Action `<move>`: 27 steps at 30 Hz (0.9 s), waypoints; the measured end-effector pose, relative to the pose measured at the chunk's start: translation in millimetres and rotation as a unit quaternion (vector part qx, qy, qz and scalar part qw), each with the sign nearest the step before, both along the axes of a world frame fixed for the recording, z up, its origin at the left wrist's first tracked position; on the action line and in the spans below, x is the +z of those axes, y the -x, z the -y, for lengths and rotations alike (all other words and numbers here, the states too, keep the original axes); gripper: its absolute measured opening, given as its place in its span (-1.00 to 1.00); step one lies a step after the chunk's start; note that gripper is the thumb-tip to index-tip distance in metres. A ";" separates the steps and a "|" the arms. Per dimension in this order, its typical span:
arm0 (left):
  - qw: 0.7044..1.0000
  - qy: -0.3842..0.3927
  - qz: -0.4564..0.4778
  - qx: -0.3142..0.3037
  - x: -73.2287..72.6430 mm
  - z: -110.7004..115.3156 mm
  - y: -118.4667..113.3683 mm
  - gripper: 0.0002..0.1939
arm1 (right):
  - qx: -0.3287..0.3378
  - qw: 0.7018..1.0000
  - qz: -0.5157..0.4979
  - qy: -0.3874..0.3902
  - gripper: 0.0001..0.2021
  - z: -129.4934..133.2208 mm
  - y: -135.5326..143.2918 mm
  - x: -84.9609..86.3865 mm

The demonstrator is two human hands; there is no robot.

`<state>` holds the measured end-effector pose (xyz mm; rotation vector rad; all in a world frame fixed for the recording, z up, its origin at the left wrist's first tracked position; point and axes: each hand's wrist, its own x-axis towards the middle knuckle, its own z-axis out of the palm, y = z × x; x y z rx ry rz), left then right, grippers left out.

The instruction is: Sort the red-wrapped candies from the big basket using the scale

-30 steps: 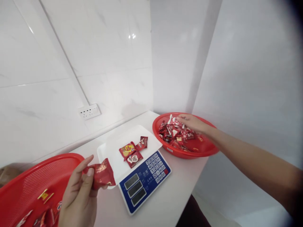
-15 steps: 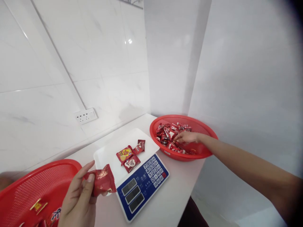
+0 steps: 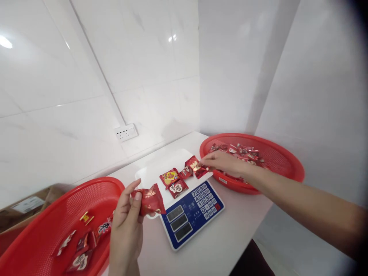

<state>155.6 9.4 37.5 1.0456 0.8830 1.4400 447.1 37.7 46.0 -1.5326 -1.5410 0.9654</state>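
Between thumb and fingers, my left hand (image 3: 129, 218) grips a red wrapped candy (image 3: 151, 200) in front of the near left corner of the scale's white pan (image 3: 152, 168). My right hand (image 3: 220, 161) pinches another red packet with gold print (image 3: 196, 166) over the pan's right side. Several packets lie on the pan, among them a yellow-and-red one (image 3: 169, 176) and a dark red one (image 3: 177, 188). The scale's blue keypad panel (image 3: 192, 214) faces me. Behind my right forearm stands a red basket (image 3: 287, 161) holding many red-wrapped candies (image 3: 244, 151).
A second red basket (image 3: 31, 234) at the left holds several packets and a small gold-wrapped piece (image 3: 86, 218). A cardboard box (image 3: 34, 203) stands behind it. The white table (image 3: 235, 211) meets the tiled wall, which carries a socket (image 3: 126, 132).
My right hand has come out of the right basket and moved left to the scale pan with a red packet. My left hand still holds its candy. The view has shifted left.
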 end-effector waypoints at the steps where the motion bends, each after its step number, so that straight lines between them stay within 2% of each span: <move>1: 1.000 -0.002 -0.001 -0.003 0.2 0.4 0.5 -0.63 | 0.018 1.000 -0.025 0.006 -0.79 -4.3 12.8 -3.2; 3: 1.000 -0.007 -0.003 -0.007 1.3 1.7 2.2 -0.64 | 0.030 0.999 -0.031 -0.001 -0.76 -10.8 31.1 -8.4; 6: 1.000 -0.028 -0.002 0.002 4.1 3.6 5.4 -0.66 | 0.020 0.998 0.010 -0.066 -0.71 -4.3 41.5 -12.3; 8: 0.999 -0.044 0.004 0.015 5.7 3.5 7.5 -0.66 | 0.009 0.996 0.012 -0.088 -0.72 13.5 40.9 -15.3; 11: 0.998 -0.061 0.016 0.029 6.0 0.7 9.9 -0.69 | -0.009 0.999 -0.022 -0.038 -0.70 49.9 35.7 -26.8; 13: 0.997 -0.078 0.010 0.026 4.8 -0.2 9.7 -0.79 | -0.024 0.998 -0.055 -0.018 -0.65 72.4 34.2 -39.0; 15: 0.995 -0.093 -0.030 0.000 3.5 3.2 6.0 -0.91 | -0.007 0.996 -0.093 -0.010 -0.61 90.3 37.8 -51.5; 17: 0.988 -0.089 -0.114 -0.060 2.6 12.5 -3.0 -0.90 | 0.056 0.990 -0.127 -0.007 -0.53 103.3 46.6 -60.6; 19: 0.958 -0.086 -0.238 -0.136 1.5 26.2 -16.7 -0.91 | 0.139 0.979 -0.148 -0.011 -0.38 112.2 57.5 -64.5; 21: 0.901 -0.127 -0.363 -0.199 -0.7 40.4 -31.9 -0.91 | 0.187 0.971 -0.153 -0.005 -0.33 117.8 66.5 -64.1; 24: 0.811 -0.232 -0.492 -0.218 -5.3 55.9 -48.3 -0.81 | 0.193 0.973 -0.121 0.021 -0.57 123.3 69.4 -60.2; 27: 0.746 -0.304 -0.544 -0.232 -5.8 65.0 -51.8 -0.76 | 0.227 0.971 -0.069 0.034 -0.66 130.5 60.7 -56.4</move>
